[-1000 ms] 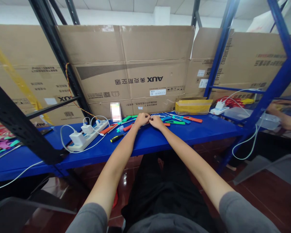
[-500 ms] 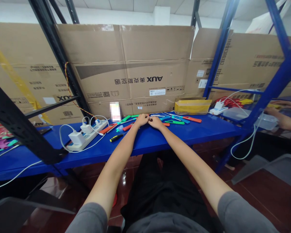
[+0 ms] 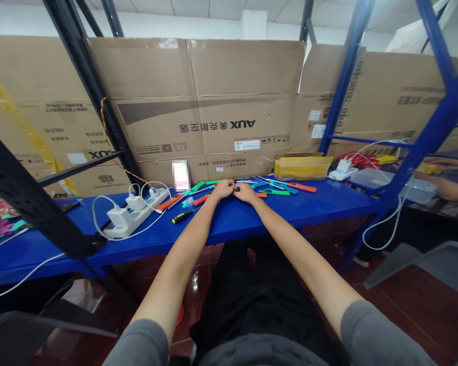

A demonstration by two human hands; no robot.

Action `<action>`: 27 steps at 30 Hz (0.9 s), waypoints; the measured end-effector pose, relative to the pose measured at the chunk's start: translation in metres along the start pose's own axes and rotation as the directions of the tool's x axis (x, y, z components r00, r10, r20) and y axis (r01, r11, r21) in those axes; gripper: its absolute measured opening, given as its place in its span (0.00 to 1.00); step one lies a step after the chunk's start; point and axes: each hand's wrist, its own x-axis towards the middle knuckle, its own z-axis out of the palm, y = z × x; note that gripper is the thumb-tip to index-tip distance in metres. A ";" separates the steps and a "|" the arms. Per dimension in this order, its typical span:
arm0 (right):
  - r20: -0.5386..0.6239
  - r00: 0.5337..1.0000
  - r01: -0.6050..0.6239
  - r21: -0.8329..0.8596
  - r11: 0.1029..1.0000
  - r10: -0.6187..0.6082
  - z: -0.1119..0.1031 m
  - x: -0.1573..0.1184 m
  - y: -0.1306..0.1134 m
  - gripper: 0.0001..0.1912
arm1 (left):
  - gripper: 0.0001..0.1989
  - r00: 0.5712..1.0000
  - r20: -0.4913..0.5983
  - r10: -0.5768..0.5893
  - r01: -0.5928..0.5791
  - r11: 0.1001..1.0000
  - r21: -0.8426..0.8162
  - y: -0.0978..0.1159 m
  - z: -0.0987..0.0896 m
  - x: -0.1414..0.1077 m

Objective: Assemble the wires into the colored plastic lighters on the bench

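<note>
Lighters around a close-set left hand and right hand

Whatever the hands may hold is hidden behind their fingers and too small to make out, so I cannot tell whether they grip anything. Lighters lie along the back edge of the counter, on both sides of the hands; some are partly covered by them. Pixelation masks an upright card at that edge. Toward the right end, another person's arm is blurred and cut off.

Both forearms reach forward from the front edge and converge, backs of the hands up, fingers curled inward, the hands nearly touching. A screwdriver lies between the left forearm and a power strip.

Cardboard behind the back edge reads "AUX" beside Chinese characters; sideways print farther right includes "120X40". Smaller lettering is illegible.
</note>
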 end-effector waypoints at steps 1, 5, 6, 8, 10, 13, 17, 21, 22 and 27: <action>-0.004 1.000 0.000 0.004 1.000 0.000 0.000 0.000 0.000 0.06 | 0.14 1.000 -0.003 -0.008 0.008 1.000 -0.007 0.000 0.000 0.000; -0.048 0.999 0.027 0.028 0.999 -0.025 0.000 0.000 0.000 0.07 | 0.14 0.999 -0.012 -0.036 0.036 0.998 -0.055 0.000 0.001 -0.001; -0.068 0.997 0.035 0.030 0.999 -0.033 0.001 0.001 0.000 0.07 | 0.14 0.999 -0.010 -0.039 0.038 0.997 -0.066 0.000 0.000 -0.001; -0.113 0.993 0.043 0.025 0.999 -0.040 0.002 0.003 0.001 0.07 | 0.15 0.999 -0.014 -0.045 0.044 0.996 -0.075 -0.002 -0.001 -0.001; -0.158 0.987 0.034 0.001 0.999 -0.034 0.003 0.004 0.003 0.07 | 0.16 0.997 -0.039 -0.060 0.058 0.996 -0.068 -0.003 -0.003 -0.001; -0.189 0.982 0.020 -0.046 0.999 -0.029 0.003 0.004 0.003 0.11 | 0.16 0.993 -0.102 -0.063 0.061 0.998 -0.028 -0.007 -0.005 0.000; -0.085 0.995 0.045 -0.077 0.996 -0.052 0.002 0.000 0.000 0.12 | 0.15 0.986 -0.156 -0.058 0.076 0.991 0.111 -0.013 -0.002 0.004; -0.004 0.999 0.052 -0.071 0.996 -0.053 0.000 -0.004 -0.004 0.13 | 0.21 0.991 -0.053 -0.122 0.129 0.978 0.166 -0.021 0.011 0.010; -0.003 0.999 0.053 -0.072 0.996 -0.053 0.000 -0.004 -0.004 0.13 | 0.21 0.991 -0.015 -0.131 0.132 0.977 0.169 -0.024 0.014 0.011; 0.003 0.996 0.085 -0.144 0.986 -0.085 0.004 -0.002 -0.003 0.14 | 0.19 0.997 0.022 -0.075 0.072 0.990 0.120 -0.035 0.022 0.018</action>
